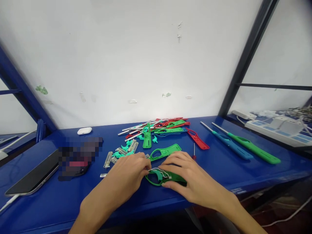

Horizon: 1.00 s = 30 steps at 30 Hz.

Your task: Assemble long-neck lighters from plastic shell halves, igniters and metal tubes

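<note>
A green lighter casing half (151,182) lies near the front of the table, with a teal trigger (159,175) and thin white wires inside it. My left hand (133,170) is closed in a pinch at its left end; the fingertips are partly hidden. A metal tube tip (103,175) sticks out left of that wrist. My right hand (188,175) grips the handle part of the casing, fingers over the far edge and thumb on the near side. Just behind lies another green casing half (167,151). To its right is a small screwdriver (194,157).
Clear lighter tanks (108,159) and teal triggers (119,153) lie behind my left hand. Farther back is a pile of metal tubes (133,128) and a red casing half (198,139). Blue (226,143) and green (253,148) lighters lie right; a phone (34,174) lies left.
</note>
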Each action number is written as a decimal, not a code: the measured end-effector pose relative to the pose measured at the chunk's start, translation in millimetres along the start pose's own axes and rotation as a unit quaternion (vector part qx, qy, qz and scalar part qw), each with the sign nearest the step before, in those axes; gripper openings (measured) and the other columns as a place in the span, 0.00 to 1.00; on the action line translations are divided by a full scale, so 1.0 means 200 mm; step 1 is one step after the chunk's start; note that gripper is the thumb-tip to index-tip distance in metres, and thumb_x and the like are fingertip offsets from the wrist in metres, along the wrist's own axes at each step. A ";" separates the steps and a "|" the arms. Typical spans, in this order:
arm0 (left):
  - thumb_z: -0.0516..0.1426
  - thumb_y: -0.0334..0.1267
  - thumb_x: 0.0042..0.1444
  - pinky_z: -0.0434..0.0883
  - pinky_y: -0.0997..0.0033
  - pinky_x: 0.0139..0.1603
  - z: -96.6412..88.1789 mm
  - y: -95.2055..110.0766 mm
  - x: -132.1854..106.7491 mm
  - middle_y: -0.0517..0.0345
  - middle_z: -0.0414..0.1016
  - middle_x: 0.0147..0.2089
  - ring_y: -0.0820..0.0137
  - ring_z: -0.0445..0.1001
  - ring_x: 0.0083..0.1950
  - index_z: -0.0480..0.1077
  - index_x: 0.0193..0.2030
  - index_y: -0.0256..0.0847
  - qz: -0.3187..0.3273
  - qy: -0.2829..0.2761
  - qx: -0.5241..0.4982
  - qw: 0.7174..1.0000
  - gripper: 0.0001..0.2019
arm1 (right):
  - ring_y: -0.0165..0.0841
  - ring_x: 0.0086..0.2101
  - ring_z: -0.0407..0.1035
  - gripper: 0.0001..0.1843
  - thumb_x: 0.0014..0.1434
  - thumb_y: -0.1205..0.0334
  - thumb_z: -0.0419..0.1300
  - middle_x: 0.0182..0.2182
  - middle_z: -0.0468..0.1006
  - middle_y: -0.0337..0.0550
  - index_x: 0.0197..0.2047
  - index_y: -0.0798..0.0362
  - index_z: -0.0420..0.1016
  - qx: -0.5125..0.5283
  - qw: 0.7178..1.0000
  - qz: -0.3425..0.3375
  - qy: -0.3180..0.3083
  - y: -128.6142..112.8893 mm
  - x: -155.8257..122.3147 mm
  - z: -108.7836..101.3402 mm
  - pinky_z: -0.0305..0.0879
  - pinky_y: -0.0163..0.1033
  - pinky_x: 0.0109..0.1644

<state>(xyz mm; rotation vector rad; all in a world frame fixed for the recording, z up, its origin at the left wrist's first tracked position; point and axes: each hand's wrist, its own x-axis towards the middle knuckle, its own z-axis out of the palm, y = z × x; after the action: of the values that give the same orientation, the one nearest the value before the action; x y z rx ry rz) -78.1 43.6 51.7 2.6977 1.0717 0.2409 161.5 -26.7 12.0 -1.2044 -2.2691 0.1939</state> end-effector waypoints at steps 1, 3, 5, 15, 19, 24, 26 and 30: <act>0.54 0.24 0.67 0.67 0.66 0.43 0.00 0.00 0.00 0.58 0.80 0.42 0.64 0.78 0.43 0.78 0.39 0.44 0.000 0.002 0.000 1.000 0.13 | 0.42 0.56 0.72 0.17 0.70 0.53 0.65 0.52 0.83 0.42 0.60 0.41 0.79 0.001 1.000 -0.005 -0.010 0.00 0.00 0.01 0.66 0.51 0.64; 0.55 0.25 0.67 0.67 0.66 0.43 0.01 0.01 0.00 0.59 0.80 0.42 0.64 0.78 0.43 0.78 0.39 0.44 0.000 0.005 -0.001 1.000 0.12 | 0.41 0.56 0.72 0.16 0.72 0.54 0.63 0.51 0.83 0.41 0.61 0.40 0.79 -0.003 1.000 -0.008 -0.015 0.01 0.00 0.02 0.65 0.51 0.64; 0.56 0.25 0.66 0.66 0.67 0.43 0.01 0.02 0.01 0.59 0.80 0.42 0.64 0.78 0.43 0.77 0.39 0.44 -0.001 0.009 -0.002 1.000 0.11 | 0.41 0.55 0.72 0.17 0.72 0.54 0.63 0.51 0.83 0.41 0.62 0.41 0.78 -0.009 1.000 -0.010 -0.015 0.03 0.00 0.02 0.64 0.50 0.64; 0.56 0.24 0.66 0.67 0.65 0.44 0.03 0.02 0.02 0.59 0.79 0.43 0.64 0.78 0.44 0.80 0.40 0.45 0.017 0.005 0.009 1.000 0.13 | 0.38 0.53 0.73 0.16 0.72 0.55 0.63 0.51 0.83 0.38 0.61 0.42 0.79 -0.004 1.000 -0.010 -0.016 0.02 -0.01 0.02 0.65 0.47 0.62; 0.54 0.23 0.67 0.67 0.64 0.42 0.04 0.03 0.02 0.58 0.77 0.41 0.64 0.76 0.42 0.81 0.39 0.44 0.019 0.001 0.022 1.000 0.16 | 0.37 0.54 0.73 0.16 0.71 0.57 0.64 0.51 0.83 0.37 0.60 0.42 0.80 0.004 1.000 -0.012 -0.013 0.03 -0.01 0.02 0.65 0.46 0.62; 0.53 0.23 0.67 0.65 0.64 0.41 0.03 0.04 0.01 0.57 0.76 0.40 0.63 0.75 0.41 0.78 0.38 0.42 0.033 -0.003 0.035 0.999 0.15 | 0.37 0.55 0.72 0.15 0.71 0.56 0.64 0.54 0.83 0.39 0.59 0.44 0.81 0.016 1.000 -0.025 0.001 0.05 -0.02 0.03 0.64 0.45 0.63; 0.53 0.22 0.67 0.65 0.64 0.41 0.03 0.05 0.01 0.57 0.77 0.40 0.63 0.75 0.41 0.76 0.38 0.42 0.035 -0.002 0.036 0.999 0.14 | 0.37 0.55 0.72 0.15 0.71 0.56 0.64 0.53 0.83 0.39 0.58 0.46 0.81 0.020 0.999 -0.027 0.004 0.06 -0.02 0.03 0.64 0.45 0.63; 0.53 0.21 0.66 0.65 0.66 0.39 0.03 0.05 0.01 0.59 0.76 0.39 0.65 0.74 0.39 0.74 0.37 0.42 0.036 0.002 0.039 0.999 0.13 | 0.38 0.53 0.74 0.13 0.71 0.57 0.64 0.52 0.84 0.39 0.55 0.47 0.82 0.017 1.000 -0.025 0.004 0.06 -0.01 0.03 0.65 0.46 0.61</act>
<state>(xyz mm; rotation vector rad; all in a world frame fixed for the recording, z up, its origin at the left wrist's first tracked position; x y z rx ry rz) -68.5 36.7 48.0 2.8098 1.0051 0.2218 168.1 -20.7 0.3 -1.1285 -2.2766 0.2066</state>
